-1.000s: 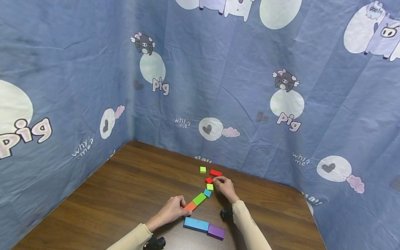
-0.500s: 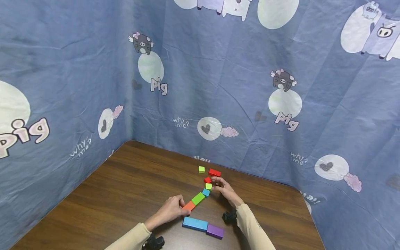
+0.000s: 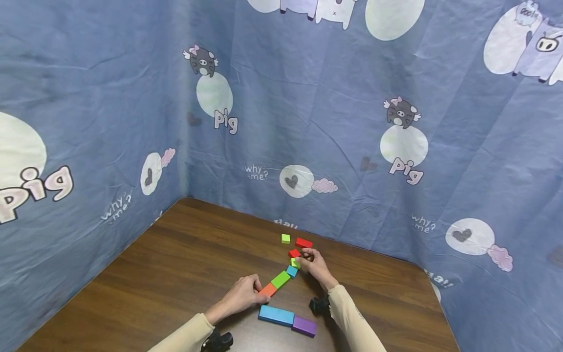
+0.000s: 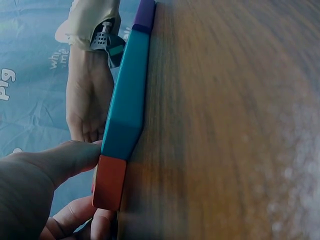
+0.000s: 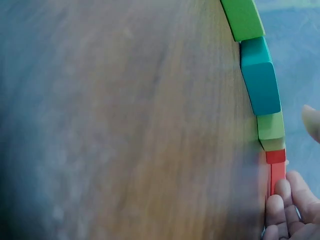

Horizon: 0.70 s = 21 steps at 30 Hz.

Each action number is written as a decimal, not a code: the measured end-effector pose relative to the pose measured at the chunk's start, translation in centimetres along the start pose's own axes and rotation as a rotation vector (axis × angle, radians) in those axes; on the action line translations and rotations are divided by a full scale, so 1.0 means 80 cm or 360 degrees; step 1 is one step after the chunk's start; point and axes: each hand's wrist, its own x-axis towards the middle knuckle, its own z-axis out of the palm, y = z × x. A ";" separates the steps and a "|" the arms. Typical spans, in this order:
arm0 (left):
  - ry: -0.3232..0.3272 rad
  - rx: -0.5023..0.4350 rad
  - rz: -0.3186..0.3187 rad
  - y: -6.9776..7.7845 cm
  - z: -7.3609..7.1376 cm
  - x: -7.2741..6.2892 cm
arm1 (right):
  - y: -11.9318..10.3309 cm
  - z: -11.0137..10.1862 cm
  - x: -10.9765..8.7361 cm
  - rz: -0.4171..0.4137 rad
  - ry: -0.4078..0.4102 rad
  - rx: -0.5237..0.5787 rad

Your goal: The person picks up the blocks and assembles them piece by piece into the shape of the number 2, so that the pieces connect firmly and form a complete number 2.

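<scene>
My left hand (image 3: 241,294) grips the orange block (image 3: 267,290) between thumb and fingers, at the near end of a slanting row of blocks. Beyond it in that row come a green block (image 3: 280,279), a blue cube (image 3: 292,271), a yellow-green cube (image 3: 293,264) and a red cube (image 3: 294,253). My right hand (image 3: 318,268) is at the row's far end, its thumb overlapping the yellow-green cube in the head view. The right wrist view shows that thumb (image 5: 312,122) apart from the blocks, with loosely bent fingers (image 5: 283,200) beside the red ones.
Behind the row lie a red block (image 3: 304,242) and a separate yellow-green cube (image 3: 285,238). Nearer the front, a long blue block (image 3: 276,315) meets a purple block (image 3: 304,326) end to end. Patterned blue cloth (image 3: 264,122) hangs round the wooden table (image 3: 176,274).
My right fingers have come off the red cube and spread, and the thumb has shifted over the yellow-green cube. The left hand has stayed on the orange block.
</scene>
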 end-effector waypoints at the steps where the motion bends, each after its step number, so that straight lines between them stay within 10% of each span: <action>1: 0.0001 -0.0004 0.0006 0.000 0.000 0.000 | 0.001 -0.001 0.000 0.0004 0.0012 -0.0011; 21: 0.0004 -0.0019 0.0014 0.000 -0.001 -0.001 | -0.023 -0.009 -0.019 -0.0142 -0.0125 -0.0258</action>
